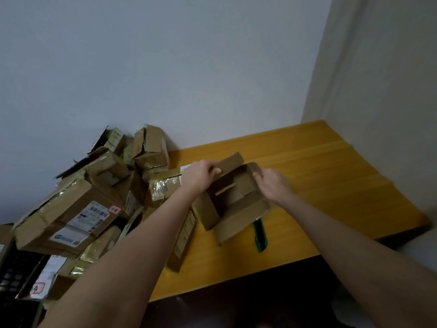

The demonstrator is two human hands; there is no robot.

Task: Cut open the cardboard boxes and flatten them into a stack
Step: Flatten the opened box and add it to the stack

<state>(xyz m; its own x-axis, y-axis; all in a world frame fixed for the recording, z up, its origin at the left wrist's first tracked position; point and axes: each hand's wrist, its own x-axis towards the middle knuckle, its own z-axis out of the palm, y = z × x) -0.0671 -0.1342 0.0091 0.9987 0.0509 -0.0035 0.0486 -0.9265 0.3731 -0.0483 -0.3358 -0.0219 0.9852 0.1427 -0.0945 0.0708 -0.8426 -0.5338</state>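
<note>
A small brown cardboard box [236, 204] is held above the wooden table [331, 176], its flaps spread open and its inside facing me. My left hand [201, 176] grips the far left flap with the fingers curled over its edge. My right hand [272, 183] grips the far right flap in the same way. A green and black box cutter [260, 235] lies on the table just under the box's near right corner, partly hidden by it.
A tall pile of taped cardboard boxes [94, 197] with shipping labels fills the table's left side against the wall. A flat box [184, 237] leans at the pile's right edge. A dark keyboard [11, 275] sits at far left. A wall borders the right side.
</note>
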